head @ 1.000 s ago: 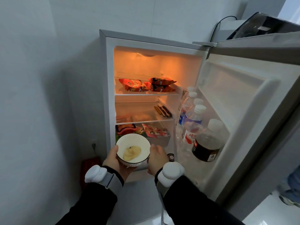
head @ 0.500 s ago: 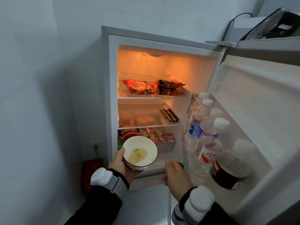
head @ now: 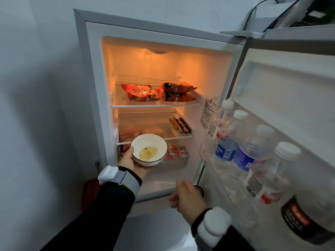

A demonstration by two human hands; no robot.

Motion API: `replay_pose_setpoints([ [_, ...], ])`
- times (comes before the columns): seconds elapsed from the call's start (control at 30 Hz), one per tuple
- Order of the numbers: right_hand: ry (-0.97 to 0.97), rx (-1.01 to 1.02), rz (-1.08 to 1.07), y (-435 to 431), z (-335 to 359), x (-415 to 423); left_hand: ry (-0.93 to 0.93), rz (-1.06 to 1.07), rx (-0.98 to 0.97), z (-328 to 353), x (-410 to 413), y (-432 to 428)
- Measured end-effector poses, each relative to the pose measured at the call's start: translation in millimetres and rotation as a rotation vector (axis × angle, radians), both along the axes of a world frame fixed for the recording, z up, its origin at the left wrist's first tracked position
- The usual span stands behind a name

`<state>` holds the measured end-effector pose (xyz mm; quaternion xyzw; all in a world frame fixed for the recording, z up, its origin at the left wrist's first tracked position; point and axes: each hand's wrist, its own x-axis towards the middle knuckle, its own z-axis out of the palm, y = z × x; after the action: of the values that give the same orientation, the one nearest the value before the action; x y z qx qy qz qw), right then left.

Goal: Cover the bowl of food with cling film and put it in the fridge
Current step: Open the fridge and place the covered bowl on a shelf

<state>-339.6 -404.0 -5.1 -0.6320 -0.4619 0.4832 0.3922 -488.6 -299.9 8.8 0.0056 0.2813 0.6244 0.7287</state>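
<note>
OK, fridge [head: 94, 87] door [head: 290, 105] is wide open, light on inside. Now the left hand [head: 130, 161] cups the bowl [head: 149, 150] from below, thumb hooked over its rim, right at the fridge mouth, lower left, abt level w/ the front edge of the fridge's middle shelf [head: 179, 137], and it's not set down yet. The right hand [head: 188, 198] hangs by the fridge's bottom front edge, fingers loosely curled, nothing in it. Is there film on the bowl? Can't tell, too clear to see from here. So wrapping's prob done; left to do: find a spot inside the fridge, park the bowl, let go, shut the door
</note>
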Motion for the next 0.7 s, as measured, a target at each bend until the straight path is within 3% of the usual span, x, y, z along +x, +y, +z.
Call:
replay_pose_setpoints([
  [0.3,0.209,0.016,-0.079,111,-10,-50,0.072,-0.01,-0.064,-11,2,33],
  [0.5,0.075,-0.021,-0.067,195,-1,-45,0.053,-0.055,-0.044,-5,0,91],
  [0.7,0.002,-0.048,-0.053,273,3,-46,0.178,-0.067,-0.146,-3,-6,154],
])
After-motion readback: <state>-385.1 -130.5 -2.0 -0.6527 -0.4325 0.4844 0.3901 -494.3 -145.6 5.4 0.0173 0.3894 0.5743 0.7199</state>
